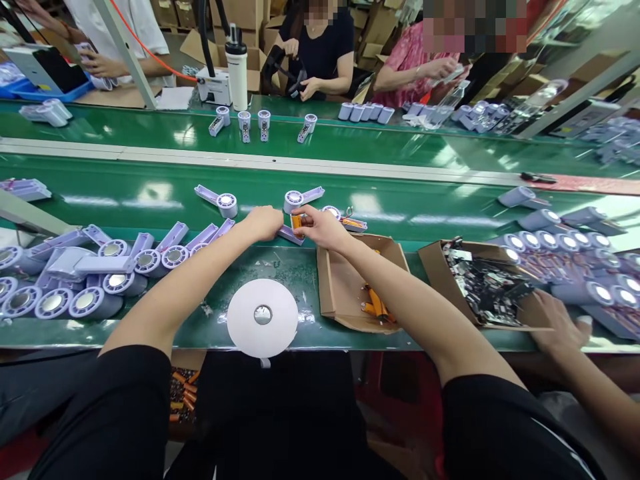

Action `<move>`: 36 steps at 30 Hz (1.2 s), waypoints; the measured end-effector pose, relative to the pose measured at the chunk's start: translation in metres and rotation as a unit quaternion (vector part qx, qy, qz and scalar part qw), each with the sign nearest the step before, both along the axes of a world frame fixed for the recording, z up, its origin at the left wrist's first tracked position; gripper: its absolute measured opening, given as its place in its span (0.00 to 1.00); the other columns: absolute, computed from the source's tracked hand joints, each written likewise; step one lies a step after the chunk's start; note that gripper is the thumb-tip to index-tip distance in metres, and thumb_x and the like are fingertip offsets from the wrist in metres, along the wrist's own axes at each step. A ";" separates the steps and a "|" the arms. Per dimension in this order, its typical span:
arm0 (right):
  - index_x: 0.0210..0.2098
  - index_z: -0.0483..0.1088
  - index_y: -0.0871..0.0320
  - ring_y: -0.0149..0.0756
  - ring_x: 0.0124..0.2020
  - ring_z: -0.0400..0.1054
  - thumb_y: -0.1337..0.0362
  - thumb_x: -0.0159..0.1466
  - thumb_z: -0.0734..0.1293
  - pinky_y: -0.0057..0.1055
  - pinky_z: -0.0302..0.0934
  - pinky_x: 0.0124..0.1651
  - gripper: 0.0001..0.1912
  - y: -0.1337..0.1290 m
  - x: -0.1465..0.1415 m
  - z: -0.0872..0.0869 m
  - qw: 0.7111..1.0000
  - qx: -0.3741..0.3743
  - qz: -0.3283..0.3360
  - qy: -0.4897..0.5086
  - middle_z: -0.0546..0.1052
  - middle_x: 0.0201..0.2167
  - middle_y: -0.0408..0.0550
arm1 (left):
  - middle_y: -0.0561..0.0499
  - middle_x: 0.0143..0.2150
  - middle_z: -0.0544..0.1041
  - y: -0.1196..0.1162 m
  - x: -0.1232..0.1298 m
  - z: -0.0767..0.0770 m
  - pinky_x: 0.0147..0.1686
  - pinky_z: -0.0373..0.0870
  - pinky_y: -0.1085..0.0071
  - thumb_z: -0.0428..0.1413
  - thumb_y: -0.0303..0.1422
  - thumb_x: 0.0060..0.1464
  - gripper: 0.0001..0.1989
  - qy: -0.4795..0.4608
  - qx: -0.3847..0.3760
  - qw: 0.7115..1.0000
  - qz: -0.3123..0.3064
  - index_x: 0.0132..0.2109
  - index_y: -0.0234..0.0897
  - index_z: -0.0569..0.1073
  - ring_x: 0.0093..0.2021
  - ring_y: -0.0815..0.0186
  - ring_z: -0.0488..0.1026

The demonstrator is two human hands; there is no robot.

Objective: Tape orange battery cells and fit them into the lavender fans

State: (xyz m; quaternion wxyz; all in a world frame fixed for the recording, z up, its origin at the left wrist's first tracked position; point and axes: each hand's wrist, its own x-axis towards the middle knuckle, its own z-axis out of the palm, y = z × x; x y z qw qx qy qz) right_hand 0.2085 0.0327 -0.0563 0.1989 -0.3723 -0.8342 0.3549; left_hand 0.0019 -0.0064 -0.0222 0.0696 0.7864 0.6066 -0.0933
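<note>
Hands [323, 228] nr box [328, 285] w/ orange cyls [379, 305], R holding one.

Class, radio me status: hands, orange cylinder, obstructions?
Right hand pinching orange cylinder. Left hand beside lilac housing, grip unclear. Carton below right forearm, hands seemingly unobstructed.

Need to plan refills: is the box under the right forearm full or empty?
Neither: a few orange cells lie in the cardboard box, bottom partly bare.

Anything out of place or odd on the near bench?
The white roll appears to poke slightly past the front edge of the green bench, with a small tab hanging below it. Left of the roll, a pale scrap lies loose, like stray litter. No damage stands out.
</note>
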 end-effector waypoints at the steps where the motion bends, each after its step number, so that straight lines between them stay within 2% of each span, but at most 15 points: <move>1: 0.62 0.74 0.54 0.42 0.38 0.83 0.65 0.64 0.74 0.37 0.73 0.51 0.26 0.001 0.001 0.000 1.000 0.006 0.002 -0.014 0.87 0.35 0.42 | 0.35 0.56 0.84 0.001 0.001 0.000 0.58 0.75 0.58 0.64 0.30 0.57 0.17 -0.007 -0.006 1.000 0.004 0.53 0.37 0.85 0.59 0.44 0.81; 6: 0.61 0.76 0.51 0.48 0.50 0.84 0.67 0.64 0.77 0.41 0.73 0.57 0.26 0.001 0.006 0.002 0.992 0.081 0.000 -0.095 0.88 0.44 0.48 | 0.47 0.51 0.87 0.019 -0.004 0.001 0.55 0.74 0.66 0.68 0.37 0.54 0.13 -0.054 -0.037 0.998 0.021 0.47 0.46 0.87 0.54 0.53 0.82; 8: 0.62 0.77 0.51 0.48 0.51 0.84 0.67 0.65 0.77 0.40 0.73 0.58 0.26 -0.001 0.007 0.004 0.988 0.098 0.001 -0.115 0.88 0.46 0.48 | 0.50 0.47 0.87 0.024 -0.007 0.001 0.53 0.73 0.68 0.68 0.38 0.54 0.11 -0.086 -0.039 0.995 0.021 0.45 0.46 0.86 0.52 0.55 0.82; 11: 0.64 0.77 0.50 0.46 0.50 0.84 0.66 0.67 0.76 0.38 0.73 0.56 0.26 -0.004 0.007 0.008 0.983 0.104 0.002 -0.153 0.88 0.47 0.48 | 0.52 0.46 0.87 0.024 -0.007 -0.003 0.51 0.72 0.69 0.65 0.38 0.58 0.08 -0.143 -0.023 0.988 0.047 0.44 0.45 0.85 0.50 0.58 0.82; 15: 0.68 0.76 0.48 0.51 0.51 0.83 0.61 0.71 0.73 0.39 0.71 0.54 0.26 -0.005 0.000 0.015 0.953 0.141 0.025 -0.265 0.88 0.48 0.51 | 0.48 0.52 0.86 0.020 0.005 -0.012 0.53 0.72 0.65 0.57 0.36 0.66 0.09 -0.160 0.038 0.982 0.092 0.49 0.44 0.81 0.55 0.54 0.81; 18: 0.69 0.75 0.46 0.55 0.52 0.82 0.55 0.75 0.68 0.42 0.71 0.53 0.25 -0.006 -0.009 0.017 0.926 0.154 0.060 -0.338 0.87 0.51 0.56 | 0.44 0.53 0.85 0.018 0.014 -0.018 0.53 0.73 0.61 0.54 0.35 0.68 0.11 -0.154 0.049 0.981 0.106 0.53 0.44 0.79 0.56 0.50 0.81; 20: 0.68 0.76 0.48 0.58 0.51 0.82 0.52 0.74 0.68 0.44 0.71 0.51 0.25 -0.005 -0.016 0.016 0.916 0.153 0.072 -0.364 0.86 0.52 0.60 | 0.43 0.54 0.85 0.019 0.018 -0.020 0.54 0.73 0.59 0.52 0.36 0.70 0.13 -0.155 0.058 0.980 0.114 0.55 0.43 0.78 0.56 0.49 0.81; 24: 0.61 0.81 0.51 0.56 0.48 0.82 0.54 0.71 0.71 0.44 0.72 0.50 0.21 0.002 -0.023 0.013 0.916 0.150 0.075 -0.365 0.86 0.50 0.61 | 0.44 0.54 0.86 0.024 0.027 -0.020 0.58 0.73 0.57 0.46 0.40 0.74 0.17 -0.183 0.059 0.971 0.139 0.55 0.43 0.78 0.58 0.50 0.81; 28: 0.53 0.85 0.53 0.52 0.48 0.82 0.58 0.70 0.72 0.39 0.71 0.50 0.14 0.017 -0.017 0.013 0.924 0.159 0.090 -0.335 0.88 0.47 0.57 | 0.45 0.58 0.85 0.030 0.030 -0.016 0.60 0.73 0.59 0.49 0.42 0.74 0.17 -0.203 0.036 0.970 0.129 0.59 0.44 0.77 0.59 0.52 0.80; 31: 0.56 0.84 0.53 0.54 0.51 0.81 0.59 0.71 0.71 0.41 0.71 0.52 0.17 0.026 -0.009 0.016 0.934 0.173 0.056 -0.308 0.86 0.53 0.58 | 0.44 0.67 0.80 0.030 0.011 -0.016 0.66 0.70 0.61 0.51 0.44 0.73 0.21 -0.247 0.066 0.961 0.102 0.66 0.42 0.74 0.66 0.55 0.75; 32: 0.56 0.84 0.53 0.55 0.52 0.80 0.60 0.70 0.72 0.41 0.71 0.52 0.17 0.029 -0.007 0.018 0.937 0.172 0.043 -0.301 0.86 0.53 0.57 | 0.42 0.70 0.77 0.029 -0.001 -0.016 0.70 0.66 0.57 0.52 0.46 0.73 0.24 -0.239 0.097 0.959 0.117 0.69 0.41 0.72 0.70 0.52 0.71; 34: 0.53 0.86 0.52 0.54 0.51 0.80 0.57 0.69 0.73 0.42 0.71 0.53 0.15 0.035 -0.006 0.024 0.942 0.162 0.023 -0.294 0.87 0.50 0.56 | 0.38 0.75 0.70 0.026 -0.027 -0.018 0.74 0.59 0.42 0.57 0.48 0.69 0.30 -0.173 0.141 0.958 0.180 0.72 0.41 0.70 0.75 0.41 0.62; 36: 0.50 0.86 0.53 0.54 0.51 0.79 0.50 0.72 0.71 0.44 0.71 0.54 0.17 0.043 -0.008 0.031 0.948 0.162 -0.032 -0.271 0.87 0.46 0.57 | 0.36 0.75 0.68 0.021 -0.050 -0.019 0.72 0.60 0.33 0.60 0.46 0.66 0.31 -0.110 0.118 0.961 0.225 0.72 0.43 0.72 0.76 0.33 0.58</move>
